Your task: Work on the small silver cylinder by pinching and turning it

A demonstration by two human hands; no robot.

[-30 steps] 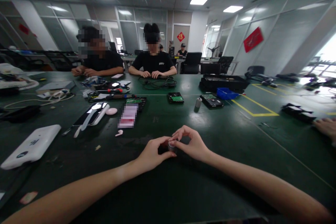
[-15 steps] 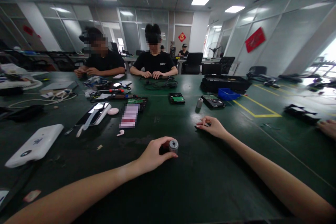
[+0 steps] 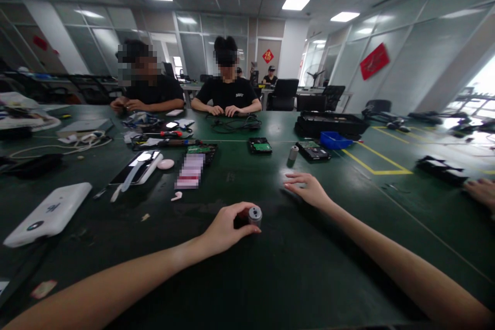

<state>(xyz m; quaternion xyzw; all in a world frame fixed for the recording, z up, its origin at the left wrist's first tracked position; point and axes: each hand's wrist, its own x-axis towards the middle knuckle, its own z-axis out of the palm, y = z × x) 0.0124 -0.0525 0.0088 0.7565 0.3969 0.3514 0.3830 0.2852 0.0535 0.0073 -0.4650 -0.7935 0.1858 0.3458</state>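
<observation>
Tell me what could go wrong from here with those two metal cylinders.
The near cylinder might tip or slip: only the left hand holds it, between thumb and fingers, while the right hand is away from it.

The far cylinder stands upright just beyond the right hand; a careless reach could knock it over, perhaps against the hard drive beside it.

Small grey metal cylinder (image 3: 254, 216), upright, dark-holed top, in left hand (image 3: 227, 225)

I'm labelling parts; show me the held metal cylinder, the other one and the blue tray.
Held metal cylinder (image 3: 254, 215): head view, top face.
Other cylinder (image 3: 293, 154): head view, side.
Blue tray (image 3: 333, 142): head view, near wall.
</observation>
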